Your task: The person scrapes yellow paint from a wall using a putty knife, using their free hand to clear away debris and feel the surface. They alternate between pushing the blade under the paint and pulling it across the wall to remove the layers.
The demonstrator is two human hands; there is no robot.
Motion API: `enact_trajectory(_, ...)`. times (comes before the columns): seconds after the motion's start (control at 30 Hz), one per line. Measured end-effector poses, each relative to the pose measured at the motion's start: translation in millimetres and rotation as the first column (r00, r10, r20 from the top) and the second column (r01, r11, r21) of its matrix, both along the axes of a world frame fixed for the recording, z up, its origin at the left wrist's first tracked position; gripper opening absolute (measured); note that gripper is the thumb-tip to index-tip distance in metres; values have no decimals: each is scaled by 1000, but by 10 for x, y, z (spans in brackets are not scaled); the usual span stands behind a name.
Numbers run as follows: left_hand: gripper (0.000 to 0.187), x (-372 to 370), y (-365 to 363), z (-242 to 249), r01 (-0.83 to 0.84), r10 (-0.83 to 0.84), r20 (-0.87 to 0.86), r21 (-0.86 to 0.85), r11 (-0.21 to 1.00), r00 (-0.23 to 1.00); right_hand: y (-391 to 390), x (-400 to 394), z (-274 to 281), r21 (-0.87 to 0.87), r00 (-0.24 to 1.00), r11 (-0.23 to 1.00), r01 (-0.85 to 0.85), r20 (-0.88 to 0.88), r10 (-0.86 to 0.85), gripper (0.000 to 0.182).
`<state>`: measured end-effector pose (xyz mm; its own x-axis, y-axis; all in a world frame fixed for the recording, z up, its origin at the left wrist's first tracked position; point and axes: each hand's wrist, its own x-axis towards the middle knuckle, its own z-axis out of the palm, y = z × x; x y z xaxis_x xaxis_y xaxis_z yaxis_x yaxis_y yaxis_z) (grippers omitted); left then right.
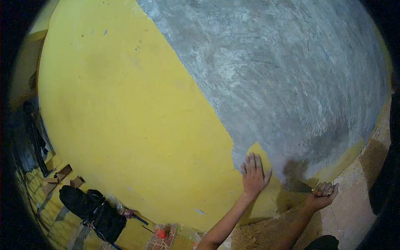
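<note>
My left hand [253,178] lies flat on the wall with its fingers spread, at the ragged border between the yellow paint [141,112] and the bare grey surface [266,79]. Lower and to the right, my right hand [321,196] is wrapped round the handle of a scraper [301,187]. The scraper's dark, flat blade points left and lies against the wall near the lower edge of the grey area. A narrow strip of yellow stays between my two hands and runs along the wall's foot.
A black bag [98,212] lies on the floor at the lower left, with cardboard pieces [62,173] behind it. A small red object [161,233] is by the wall's base. Brown debris [258,236] covers the floor below my hands.
</note>
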<state>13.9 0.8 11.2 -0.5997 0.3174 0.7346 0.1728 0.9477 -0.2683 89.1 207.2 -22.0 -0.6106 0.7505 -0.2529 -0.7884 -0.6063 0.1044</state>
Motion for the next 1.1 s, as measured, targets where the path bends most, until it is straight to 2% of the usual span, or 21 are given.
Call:
enact_trajectory(0.03, 78, 72, 3, -127, -7, 7, 0, -4, 1000, 1000, -43, 10, 12, -31, 1000, 999, -6, 9, 6, 39)
enact_trajectory(0.1, 74, 234, 42, -354, 228, -237, 386, 69, 971, 892, -72, 95, 196, -95, 998, 994, -54, 21, 56, 40)
enact_trajectory(0.13, 74, 275, 28, -492, 218, -226, 389, 66, 974, 893, -104, 118, 259, -156, 996, 984, -87, 20, 91, 40)
enact_trajectory(0.2, 74, 349, -11, -762, 447, -382, 537, 10, 894, 752, -199, 93, 262, -201, 996, 976, -87, 14, 91, 41)
enact_trajectory(0.23, 74, 411, -11, -862, 442, -377, 537, 8, 897, 754, -234, 78, 264, -241, 997, 968, -74, 4, 77, 41)
enact_trajectory(0.3, 75, 540, 20, -962, 255, -519, 679, 457, 852, 519, -286, 90, 226, -212, 995, 972, -99, -54, 89, 41)
enact_trajectory(0.33, 75, 609, 40, -964, 252, -515, 681, 454, 854, 521, -314, 113, 192, -181, 990, 976, -117, -104, 99, 41)
enact_trajectory(0.37, 77, 688, 74, -969, -28, -684, 583, 770, 638, 439, -354, 103, 142, -183, 990, 976, -119, -102, 101, 41)
enact_trajectory(0.4, 78, 742, 105, -985, -326, -812, 411, 900, 289, 414, -392, 69, 80, -148, 979, 984, -97, -191, 68, 41)
enact_trajectory(0.43, 78, 671, 30, -1110, -325, -820, 405, 902, 285, 404, -392, 39, 33, -110, 960, 992, -64, -280, 31, 40)
enact_trajectory(0.5, 80, 534, -75, -1532, 378, -913, 140, 878, 293, 384, -363, 79, 202, -106, 986, 994, -30, -165, 13, 39)
enact_trajectory(0.57, 80, 695, 155, -1176, 344, -937, 172, 897, 276, 303, -279, 139, 213, -70, 1000, 998, 4, -12, -5, 38)
enact_trajectory(0.63, 80, 783, 338, -923, 307, -958, 187, 919, 249, 217, -229, 124, 59, 79, 947, 993, 87, -315, -58, 35)
enact_trajectory(0.73, 73, 929, 588, -840, 385, -976, -9, 920, 78, 220, -204, 144, -39, 209, 948, 972, 107, -316, -36, 35)
enact_trajectory(0.77, 68, 979, 610, -768, 368, -970, 11, 924, 102, 241, -207, 154, -64, 266, 955, 959, 97, -296, -14, 35)
enact_trajectory(0.83, 62, 1014, 744, -751, 345, -963, -12, 935, 84, 269, -232, 156, -75, 144, 929, 990, 6, -367, 48, 34)
enact_trajectory(0.9, 43, 1014, 805, -759, 246, -938, -151, 966, -74, 312, -277, 162, 0, 151, 940, 988, 31, -342, 23, 34)
enact_trajectory(0.93, 43, 1001, 808, -746, 235, -932, -162, 968, -86, 323, -320, 167, 7, 111, 945, 992, 67, -326, -28, 34)
enact_trajectory(1.0, 25, 1021, 818, -696, -85, -833, 48, 996, 1, 552, -436, 222, -2, 139, 938, 990, 27, -346, 23, 32)
enact_trajectory(1.03, 25, 1003, 811, -667, -91, -832, 44, 996, -7, 553, -536, 212, 25, 129, 950, 992, 11, -311, 30, 32)
enact_trajectory(1.1, 21, 959, 785, -584, -132, -761, -226, 916, -378, 609, -644, 180, -50, 179, 938, 984, -23, -335, 83, 32)
